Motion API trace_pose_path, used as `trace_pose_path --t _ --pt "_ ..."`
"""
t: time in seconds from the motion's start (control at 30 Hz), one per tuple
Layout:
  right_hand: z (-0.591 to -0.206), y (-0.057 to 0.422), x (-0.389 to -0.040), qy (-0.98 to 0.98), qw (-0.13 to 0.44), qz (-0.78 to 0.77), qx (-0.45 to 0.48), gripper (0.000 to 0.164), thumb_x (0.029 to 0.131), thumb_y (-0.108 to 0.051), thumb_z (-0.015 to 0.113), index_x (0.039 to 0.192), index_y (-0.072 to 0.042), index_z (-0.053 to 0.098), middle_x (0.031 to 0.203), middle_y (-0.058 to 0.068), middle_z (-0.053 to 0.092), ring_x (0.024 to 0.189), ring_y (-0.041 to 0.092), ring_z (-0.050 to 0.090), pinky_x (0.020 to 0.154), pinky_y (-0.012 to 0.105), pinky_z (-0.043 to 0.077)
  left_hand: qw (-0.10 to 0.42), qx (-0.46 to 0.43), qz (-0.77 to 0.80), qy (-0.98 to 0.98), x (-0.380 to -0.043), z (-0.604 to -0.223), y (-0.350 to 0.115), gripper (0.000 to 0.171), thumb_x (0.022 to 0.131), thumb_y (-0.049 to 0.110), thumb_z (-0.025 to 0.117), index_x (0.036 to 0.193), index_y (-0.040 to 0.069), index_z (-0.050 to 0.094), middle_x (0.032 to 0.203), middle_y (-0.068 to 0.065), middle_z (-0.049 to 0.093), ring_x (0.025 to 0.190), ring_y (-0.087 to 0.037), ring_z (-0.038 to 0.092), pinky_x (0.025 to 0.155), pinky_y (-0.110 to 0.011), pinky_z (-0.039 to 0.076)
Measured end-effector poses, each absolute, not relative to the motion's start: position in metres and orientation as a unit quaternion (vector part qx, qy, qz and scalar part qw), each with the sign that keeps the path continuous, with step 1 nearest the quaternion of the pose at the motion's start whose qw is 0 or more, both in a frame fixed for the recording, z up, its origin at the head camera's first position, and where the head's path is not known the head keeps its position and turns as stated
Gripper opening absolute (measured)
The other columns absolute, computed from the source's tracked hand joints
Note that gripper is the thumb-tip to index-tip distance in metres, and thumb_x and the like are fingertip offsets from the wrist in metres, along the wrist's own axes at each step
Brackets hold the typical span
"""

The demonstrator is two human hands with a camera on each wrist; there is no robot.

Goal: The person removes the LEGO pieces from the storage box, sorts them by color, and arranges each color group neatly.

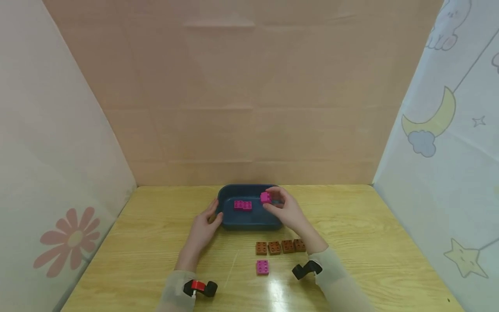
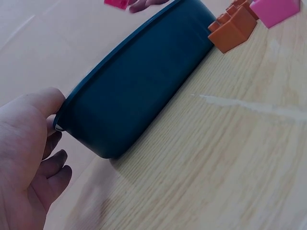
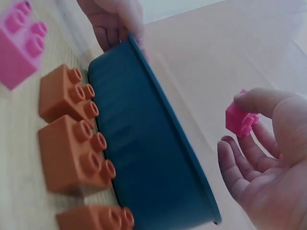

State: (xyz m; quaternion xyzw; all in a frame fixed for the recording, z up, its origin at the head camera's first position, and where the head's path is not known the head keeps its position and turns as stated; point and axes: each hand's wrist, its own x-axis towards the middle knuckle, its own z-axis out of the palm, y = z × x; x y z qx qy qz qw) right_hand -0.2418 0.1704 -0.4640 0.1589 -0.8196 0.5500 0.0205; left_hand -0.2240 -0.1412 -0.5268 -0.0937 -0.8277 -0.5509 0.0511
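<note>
A dark blue plastic tray [image 1: 249,223] stands at the back of the table, with two pink building blocks [image 1: 243,206] lying side by side inside it. My left hand [image 1: 203,226] holds the tray's left end, the thumb at the rim in the left wrist view. Over the tray's right part, my right hand [image 1: 286,209] pinches another pink building block [image 3: 238,118] between thumb and fingers, above the rim. In front of the tray is a row of several orange-brown building blocks [image 1: 274,247]. One more pink building block [image 1: 262,267] lies nearer, studs up.
The light wood-grain table [image 1: 148,251] ends at a beige backdrop [image 1: 249,130] just behind the tray. Pale printed panels stand on both sides. The right forearm passes close by the right end of the orange-brown row.
</note>
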Motion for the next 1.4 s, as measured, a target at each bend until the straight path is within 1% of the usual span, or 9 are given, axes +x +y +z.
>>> trace_pose_path --t 0.07,0.3,0.43,0.53,0.8,0.93,1.07,1.23,1.4 --pt "-0.462 0.178 -0.232 -0.819 0.009 0.553 0.153 0.047 0.097 -0.019 0.082 0.14 -0.01 0.065 0.13 0.008 0.069 0.124 0.027 0.063 0.099 0.039 0.058 0.048 -0.095 -0.551 -0.828 -0.224 -0.527 -0.141 0.057 0.109 0.019 0.066 0.159 0.001 0.046 0.169 -0.01 0.04 0.157 -0.026 0.033 0.126 -0.045 0.03" --pt "-0.462 0.201 -0.208 -0.819 -0.027 0.534 0.209 0.04 0.098 -0.008 0.079 0.137 -0.004 0.07 0.131 0.014 0.068 0.117 0.036 0.067 0.094 0.034 0.061 0.045 -0.095 -0.555 -0.825 -0.223 -0.525 -0.141 0.058 0.109 0.019 0.066 0.16 0.001 0.044 0.169 -0.007 0.038 0.157 -0.026 0.033 0.125 -0.044 0.031" --pt "-0.464 0.211 -0.197 -0.829 -0.049 0.506 0.234 0.038 0.099 -0.01 0.079 0.135 -0.006 0.072 0.129 0.013 0.069 0.113 0.034 0.068 0.091 0.032 0.062 0.043 -0.091 -0.554 -0.827 -0.223 -0.524 -0.141 0.058 0.109 0.02 0.066 0.16 0.002 0.045 0.169 -0.005 0.039 0.157 -0.024 0.033 0.125 -0.042 0.031" --pt "-0.463 0.216 -0.19 -0.837 -0.059 0.49 0.237 0.037 0.099 -0.012 0.079 0.135 -0.008 0.072 0.129 0.01 0.069 0.111 0.032 0.07 0.089 0.031 0.063 0.044 -0.094 -0.551 -0.828 -0.223 -0.524 -0.14 0.058 0.109 0.019 0.065 0.16 0.001 0.044 0.17 -0.007 0.037 0.157 -0.026 0.032 0.126 -0.044 0.03" --pt "-0.457 0.22 -0.184 -0.842 -0.038 0.486 0.231 0.036 0.097 -0.016 0.082 0.132 -0.008 0.074 0.13 0.011 0.07 0.105 0.031 0.074 0.088 0.031 0.063 0.051 -0.101 -0.541 -0.833 -0.225 -0.523 -0.141 0.058 0.109 0.018 0.065 0.16 0.0 0.044 0.169 -0.009 0.038 0.157 -0.027 0.033 0.126 -0.046 0.029" --pt "-0.452 0.224 -0.182 -0.852 -0.049 0.468 0.229 0.036 0.097 -0.022 0.083 0.13 -0.012 0.075 0.126 0.005 0.073 0.103 0.024 0.073 0.087 0.031 0.063 0.052 -0.104 -0.542 -0.832 -0.225 -0.523 -0.141 0.058 0.109 0.017 0.066 0.159 0.0 0.044 0.169 -0.009 0.039 0.156 -0.027 0.034 0.126 -0.045 0.031" --pt "-0.448 0.228 -0.18 -0.86 -0.054 0.447 0.242 0.034 0.095 -0.022 0.084 0.127 -0.013 0.076 0.119 0.0 0.075 0.103 0.02 0.072 0.087 0.034 0.063 0.053 -0.103 -0.544 -0.831 -0.225 -0.523 -0.141 0.058 0.108 0.017 0.067 0.159 -0.001 0.045 0.168 -0.01 0.039 0.156 -0.027 0.034 0.126 -0.046 0.031" --pt "-0.444 0.231 -0.179 -0.863 -0.082 0.433 0.246 0.034 0.094 -0.022 0.086 0.124 -0.012 0.075 0.112 -0.002 0.075 0.1 0.019 0.073 0.084 0.032 0.063 0.055 -0.097 -0.533 -0.839 -0.224 -0.523 -0.14 0.059 0.108 0.021 0.068 0.159 0.0 0.046 0.168 -0.011 0.04 0.156 -0.027 0.035 0.127 -0.047 0.03" --pt "-0.44 0.232 -0.177 -0.86 -0.114 0.429 0.253 0.033 0.093 -0.021 0.087 0.122 -0.011 0.076 0.112 0.0 0.076 0.1 0.019 0.074 0.083 0.032 0.064 0.056 -0.092 -0.526 -0.844 -0.223 -0.522 -0.138 0.06 0.108 0.022 0.067 0.16 0.0 0.045 0.169 -0.012 0.039 0.156 -0.027 0.034 0.127 -0.047 0.03"
